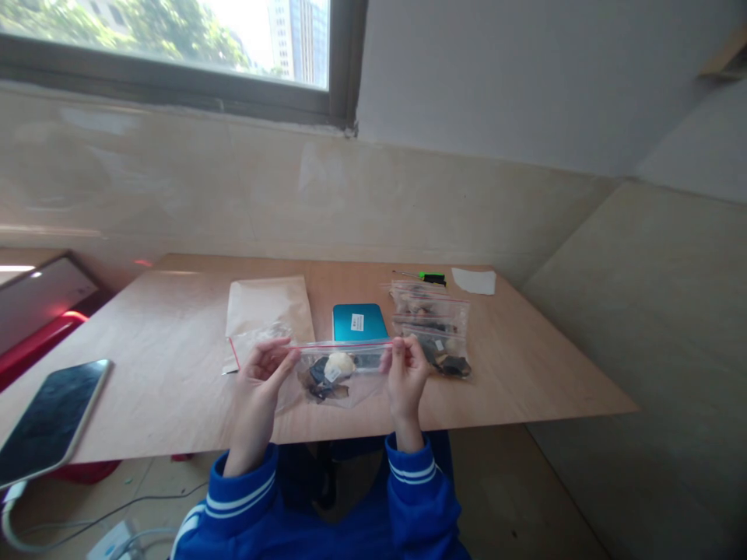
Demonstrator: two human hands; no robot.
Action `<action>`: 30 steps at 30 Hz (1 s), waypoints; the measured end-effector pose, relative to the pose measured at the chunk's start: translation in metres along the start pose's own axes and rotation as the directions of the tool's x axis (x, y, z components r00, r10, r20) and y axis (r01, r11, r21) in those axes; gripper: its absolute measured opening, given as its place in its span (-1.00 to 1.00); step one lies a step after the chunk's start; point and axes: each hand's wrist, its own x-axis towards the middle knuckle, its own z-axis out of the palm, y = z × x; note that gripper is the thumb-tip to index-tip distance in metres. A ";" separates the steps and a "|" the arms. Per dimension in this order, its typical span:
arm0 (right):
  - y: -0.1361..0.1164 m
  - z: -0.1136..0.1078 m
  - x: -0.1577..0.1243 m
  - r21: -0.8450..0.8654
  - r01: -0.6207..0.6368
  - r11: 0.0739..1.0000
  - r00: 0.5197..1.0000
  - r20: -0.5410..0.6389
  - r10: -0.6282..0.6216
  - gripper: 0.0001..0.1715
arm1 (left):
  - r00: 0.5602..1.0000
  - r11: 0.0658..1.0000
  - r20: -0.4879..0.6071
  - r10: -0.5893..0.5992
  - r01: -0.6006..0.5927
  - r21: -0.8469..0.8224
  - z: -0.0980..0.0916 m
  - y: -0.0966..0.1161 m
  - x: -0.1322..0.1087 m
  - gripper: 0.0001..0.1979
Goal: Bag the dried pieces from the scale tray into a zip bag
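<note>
A clear zip bag with a red seal strip hangs between my two hands above the near edge of the wooden table. Dark small parts and a whitish lump lie inside it. My left hand pinches the bag's top left corner. My right hand pinches the top right corner. Both wrists wear blue sleeves with white stripes.
A teal box lies just behind the bag. Stacked filled zip bags sit to its right, a brown envelope and an empty zip bag to its left. A phone lies at the table's left; a green-and-black item and white paper at the back.
</note>
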 end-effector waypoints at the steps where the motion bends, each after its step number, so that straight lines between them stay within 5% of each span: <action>1: 0.000 0.000 0.000 -0.008 0.008 1.000 1.000 -0.002 -0.008 -0.57 | 1.000 1.000 -0.015 0.016 -0.016 -0.024 0.000 0.001 -0.001 -0.70; 5: 0.001 -0.001 0.000 -0.050 0.038 0.998 0.999 0.014 -0.037 -0.56 | 0.995 0.993 -0.050 0.084 -0.087 -0.080 0.000 0.004 -0.004 -0.68; 9: 0.000 -0.002 0.002 -0.326 0.215 0.921 0.976 0.082 -0.199 -0.64 | 0.991 0.990 0.024 0.131 -0.130 -0.047 -0.001 0.005 -0.004 -0.67; 13: -0.012 0.003 -0.001 -0.460 0.475 0.750 0.877 0.317 -0.361 -0.56 | 0.970 0.984 0.170 0.175 -0.177 -0.005 0.003 0.004 -0.006 -0.75; 18: -0.023 0.017 -0.013 -0.307 0.572 0.761 0.736 0.601 -0.311 -0.76 | 0.950 0.976 0.240 0.201 -0.216 0.034 0.007 0.001 -0.010 -0.81; 30: -0.024 0.018 -0.016 -0.255 0.485 0.837 0.802 0.513 -0.308 -0.77 | 0.939 0.969 0.326 0.106 -0.171 0.176 0.007 0.006 -0.008 -0.80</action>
